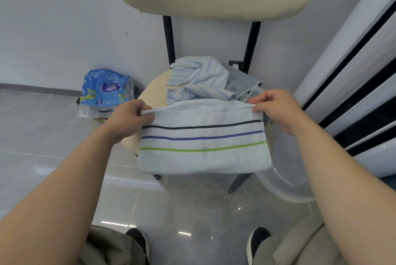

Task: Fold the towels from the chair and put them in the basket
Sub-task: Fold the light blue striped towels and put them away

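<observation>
**Tiled corner, chair: towel mid-fold**

Left grip and right grip each pinched a top corner of the towel, which hung doubled in the air in front of the chair. A pile waited unfolded on the seat. Step, as I read it: folding. Next move likely called for one more halving, then a drop into the basket, right of the chair.

The left hand pinches the towel at its upper left corner, the right hand at its upper right. The towel hangs below the grip, in front of the chair. Behind the grip a pile of towels lies on the chair. Left of the grip a packet lies beside the chair. Right of and below the grip stands the basket, just beside the chair's front leg.
</observation>
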The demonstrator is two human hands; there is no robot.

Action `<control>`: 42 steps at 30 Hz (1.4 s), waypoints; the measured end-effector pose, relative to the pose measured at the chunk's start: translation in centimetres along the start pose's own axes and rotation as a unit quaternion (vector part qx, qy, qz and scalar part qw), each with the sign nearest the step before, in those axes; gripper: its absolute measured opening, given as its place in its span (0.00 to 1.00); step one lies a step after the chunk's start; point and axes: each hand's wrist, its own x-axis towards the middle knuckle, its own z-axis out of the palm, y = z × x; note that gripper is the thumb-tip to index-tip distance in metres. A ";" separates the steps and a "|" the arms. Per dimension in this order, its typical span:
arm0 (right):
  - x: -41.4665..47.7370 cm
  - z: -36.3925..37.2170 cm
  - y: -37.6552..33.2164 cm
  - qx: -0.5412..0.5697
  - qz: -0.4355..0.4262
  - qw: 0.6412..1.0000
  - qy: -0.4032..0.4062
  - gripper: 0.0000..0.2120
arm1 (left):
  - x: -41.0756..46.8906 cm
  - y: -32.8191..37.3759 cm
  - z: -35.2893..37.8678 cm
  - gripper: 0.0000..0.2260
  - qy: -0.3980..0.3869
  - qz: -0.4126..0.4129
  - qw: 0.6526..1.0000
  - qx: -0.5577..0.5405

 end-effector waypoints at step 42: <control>-10.4 -6.0 -11.0 -0.407 -0.168 0.898 -0.013 0.08 | -9.8 10.6 -8.4 0.08 0.116 0.148 0.954 0.233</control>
